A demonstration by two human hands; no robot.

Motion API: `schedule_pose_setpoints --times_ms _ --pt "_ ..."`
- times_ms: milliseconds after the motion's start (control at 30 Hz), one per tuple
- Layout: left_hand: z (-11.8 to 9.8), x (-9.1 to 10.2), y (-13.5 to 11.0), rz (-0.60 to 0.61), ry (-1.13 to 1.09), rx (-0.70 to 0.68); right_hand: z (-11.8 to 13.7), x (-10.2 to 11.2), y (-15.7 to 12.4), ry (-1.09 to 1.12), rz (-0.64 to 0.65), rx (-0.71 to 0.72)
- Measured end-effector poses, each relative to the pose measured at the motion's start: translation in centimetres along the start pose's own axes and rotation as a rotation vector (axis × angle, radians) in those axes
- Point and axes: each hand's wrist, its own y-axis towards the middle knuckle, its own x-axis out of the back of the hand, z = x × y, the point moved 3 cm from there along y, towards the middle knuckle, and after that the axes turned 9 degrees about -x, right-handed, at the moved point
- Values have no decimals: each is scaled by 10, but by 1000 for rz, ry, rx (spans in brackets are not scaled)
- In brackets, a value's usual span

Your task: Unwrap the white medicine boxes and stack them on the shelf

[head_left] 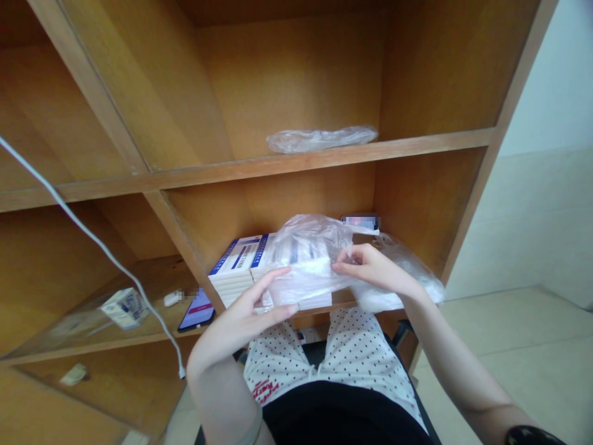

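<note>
Clear plastic bag (308,262): at the centre of the frame, just below the middle, spread loosely over the right part of the printed stacks.
Right hand (364,266): at the bag's right side, thumb and fingertips pinched together on the film.
Left hand (259,300): at the bag's lower left, thumb and forefinger spread apart against it; whether they grip the film I cannot tell.
Printed stacks (236,259): blue-and-white, side by side on the shelf, left of centre, partly under the bag.
Bundled plastic (401,272): right of the right hand, partly behind that forearm.
Phone (360,221): behind the bag, right of centre.
Upper shelf: another folded plastic piece (322,139), top centre.
Left compartment: small box (125,308) and second phone (198,309), lower left.
White cable (92,228): hanging across the left side.
Lap: dotted trousers (352,340), bottom centre.
</note>
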Motion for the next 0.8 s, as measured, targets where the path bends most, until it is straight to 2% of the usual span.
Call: schedule_pose_setpoints --times_ms 300,467,633,800 --pt "10 5 8 -335 -179 128 6 0 -10 -117 253 45" --pt "19 5 10 -503 -275 208 4 -2 -11 -144 333 110" --pt "18 0 13 -532 -283 223 4 -3 -12 -141 412 104" --pt "16 -7 19 -517 -315 214 3 -2 -12 -164 425 80"
